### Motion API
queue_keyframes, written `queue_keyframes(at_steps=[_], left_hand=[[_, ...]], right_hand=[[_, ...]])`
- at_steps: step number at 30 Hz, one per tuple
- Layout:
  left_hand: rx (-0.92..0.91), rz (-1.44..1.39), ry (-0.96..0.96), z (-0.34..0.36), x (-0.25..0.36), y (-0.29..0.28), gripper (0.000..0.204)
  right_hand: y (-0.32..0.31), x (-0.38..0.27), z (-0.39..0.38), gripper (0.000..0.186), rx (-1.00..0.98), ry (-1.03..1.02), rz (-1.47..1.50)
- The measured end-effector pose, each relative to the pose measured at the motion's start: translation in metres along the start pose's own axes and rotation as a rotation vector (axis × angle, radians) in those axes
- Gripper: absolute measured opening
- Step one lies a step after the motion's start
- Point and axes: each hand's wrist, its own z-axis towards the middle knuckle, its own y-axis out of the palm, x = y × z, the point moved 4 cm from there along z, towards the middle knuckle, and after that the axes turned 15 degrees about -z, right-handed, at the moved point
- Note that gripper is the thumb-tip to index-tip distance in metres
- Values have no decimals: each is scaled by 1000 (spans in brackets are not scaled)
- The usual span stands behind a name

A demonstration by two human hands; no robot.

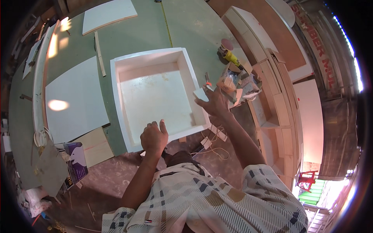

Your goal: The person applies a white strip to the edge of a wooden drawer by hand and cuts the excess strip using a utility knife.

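A shallow white square box (pixel 128 116), open at the top, lies on the green workbench (pixel 136 35). My left hand (pixel 154 136) is curled on the box's near rim, fingers closed over the edge. My right hand (pixel 214 104) is at the box's right wall and pinches a small pale flat piece (pixel 201 93) between thumb and fingers, just above the wall's outer side.
A yellow power sander (pixel 229 54) and a heap of scraps (pixel 241 83) lie right of the box. White boards (pixel 75 99) (pixel 108 15) rest on the bench to the left and at the back. A power strip with cables (pixel 211 138) lies on the floor. Wooden shelving (pixel 272 89) stands at the right.
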Motion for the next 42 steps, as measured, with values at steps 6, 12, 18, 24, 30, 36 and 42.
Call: queue_keyframes(at_steps=[6, 12, 18, 24, 30, 36, 42], left_hand=[[35, 1, 25, -1, -2, -1, 46], [30, -29, 1, -1, 0, -2, 44], [31, -7, -40, 1, 1, 0, 44], [79, -8, -41, -1, 0, -2, 44], [98, -6, 14, 1, 3, -1, 43], [120, 22, 20, 1, 2, 0, 44], [67, 51, 8, -2, 0, 1, 46]], right_hand=[[-21, -24, 95, 82, -87, 14, -8], [-26, -32, 178, 87, 10, 11, 101], [-30, -36, 218, 89, 56, -15, 158], [-25, -39, 201, 87, 32, 1, 107], [-32, -38, 215, 85, 26, 0, 104], [-27, -30, 201, 87, -5, -60, 70], [-22, -7, 125, 86, -165, -111, 104]])
